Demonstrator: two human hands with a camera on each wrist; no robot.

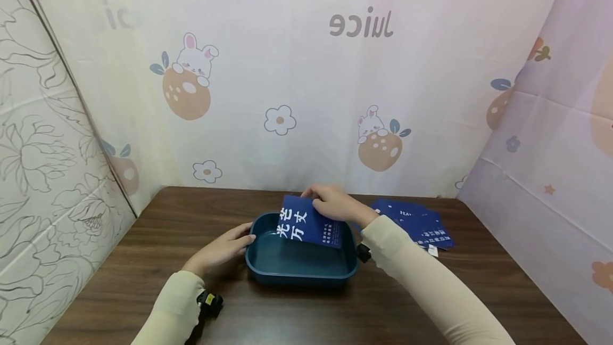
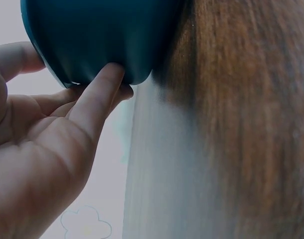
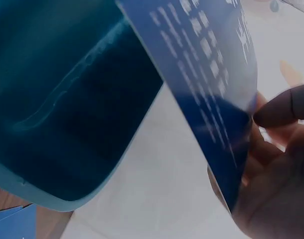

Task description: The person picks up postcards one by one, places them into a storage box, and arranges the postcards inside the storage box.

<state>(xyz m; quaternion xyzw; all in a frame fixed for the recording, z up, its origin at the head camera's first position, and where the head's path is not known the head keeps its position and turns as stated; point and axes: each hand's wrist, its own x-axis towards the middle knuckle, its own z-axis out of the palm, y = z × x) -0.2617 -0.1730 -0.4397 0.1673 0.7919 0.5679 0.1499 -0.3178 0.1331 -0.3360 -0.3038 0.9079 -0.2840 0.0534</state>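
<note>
A teal plastic basin (image 1: 297,276) sits on the table. My left hand (image 1: 220,250) grips its left end, and in the left wrist view fingers (image 2: 94,97) press against the outside of the basin (image 2: 92,40). My right hand (image 1: 337,204) pinches a blue card (image 1: 308,222) with white Chinese characters. The card is tilted over the back right part of the basin. In the right wrist view, the card (image 3: 202,79) bends slightly between thumb and fingers, with the basin (image 3: 67,99) beside it.
Several more blue cards (image 1: 414,222) lie spread and overlapping on the brown wooden table (image 1: 201,212), right of the basin and behind the right forearm. A printed curtain (image 1: 282,68) hangs behind the table, with more curtains at both sides.
</note>
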